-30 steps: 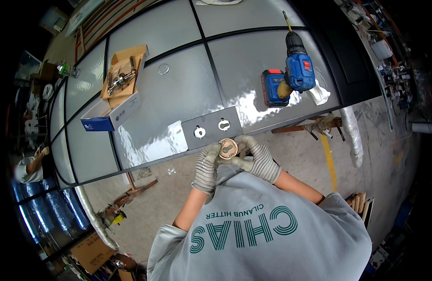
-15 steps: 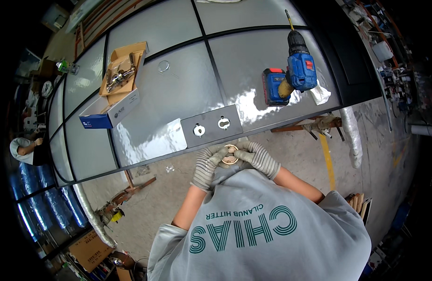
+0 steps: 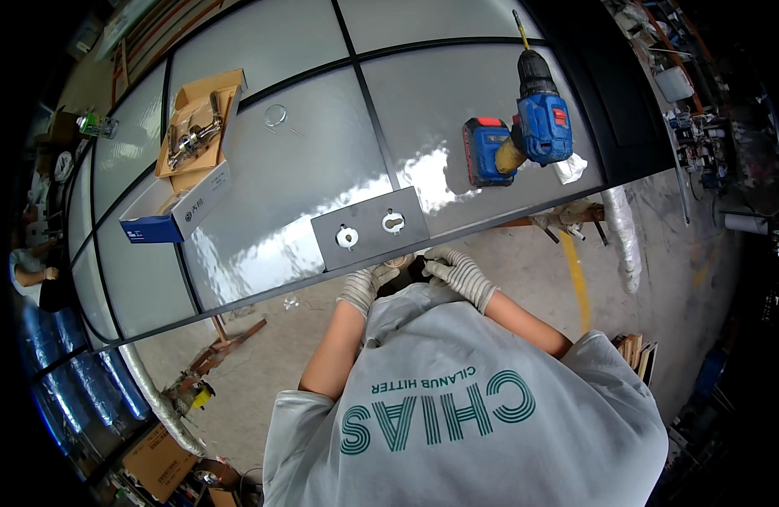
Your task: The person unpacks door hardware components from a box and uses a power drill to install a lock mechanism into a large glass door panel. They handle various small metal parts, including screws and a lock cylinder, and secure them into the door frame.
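My left hand (image 3: 365, 287), in a striped knit glove, is closed on a round brass-coloured ring (image 3: 397, 262) just below the near edge of a large framed glass door (image 3: 296, 169). Part of the ring is hidden by the fingers and the door's edge. My right hand (image 3: 460, 274), gloved alike, is a little to the right, apart from the ring. Its fingers are bent together, and what they hold, if anything, cannot be made out. Ahead of both hands lies a dark grey lock plate (image 3: 370, 228) with two round cut-outs.
A blue cordless drill (image 3: 543, 127) lies at the right on the glass, beside crumpled white paper (image 3: 570, 169). To the left stands an opened box (image 3: 205, 203) with metal handle parts (image 3: 193, 142). A clear ring (image 3: 275, 115) lies nearby. Another person (image 3: 30, 270) is at the far left.
My hands have drawn apart: the left has carried the ring forward and left toward the door's edge, while the right has let go of it. The view has shifted slightly.
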Motion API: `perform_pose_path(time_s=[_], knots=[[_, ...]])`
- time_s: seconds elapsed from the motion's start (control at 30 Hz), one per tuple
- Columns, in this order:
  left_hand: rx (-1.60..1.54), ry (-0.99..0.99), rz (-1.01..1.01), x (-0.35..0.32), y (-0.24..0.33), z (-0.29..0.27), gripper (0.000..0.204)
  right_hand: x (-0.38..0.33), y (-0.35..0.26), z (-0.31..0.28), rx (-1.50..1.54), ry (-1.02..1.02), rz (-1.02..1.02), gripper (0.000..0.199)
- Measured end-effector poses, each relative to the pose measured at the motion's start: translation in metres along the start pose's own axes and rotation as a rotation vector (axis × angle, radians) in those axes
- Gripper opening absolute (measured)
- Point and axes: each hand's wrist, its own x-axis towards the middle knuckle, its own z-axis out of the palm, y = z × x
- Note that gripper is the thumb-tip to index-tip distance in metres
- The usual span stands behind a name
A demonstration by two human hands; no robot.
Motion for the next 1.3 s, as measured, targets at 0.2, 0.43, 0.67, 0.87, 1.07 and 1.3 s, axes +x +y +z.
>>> perform_pose_path(time_s=[0.2,0.43,0.67,0.87,1.07,1.3], knots=[[-0.401,-0.218,0.123,-0.001,0.016,0.032,0.032,-0.009,0.001,-0.004,0.075,0.003,-0.027,0.025],[-0.55,-0.277,0.156,0.032,-0.003,0.023,0.031,-0.017,0.0,-0.007,0.142,0.022,-0.004,0.026],[-0.557,-0.224,0.17,0.055,-0.007,0.005,0.03,-0.016,-0.001,-0.013,0.104,0.03,-0.02,0.023],[-0.587,-0.216,0.171,0.06,-0.01,-0.001,0.03,-0.015,-0.002,-0.016,0.137,0.03,0.008,0.016],[-0.61,-0.222,0.167,0.065,-0.013,-0.002,0.03,-0.013,0.0,-0.019,0.134,0.024,0.015,0.016],[-0.662,-0.232,0.167,0.065,-0.016,-0.009,0.03,-0.012,0.006,-0.021,0.087,0.029,0.018,0.017]])
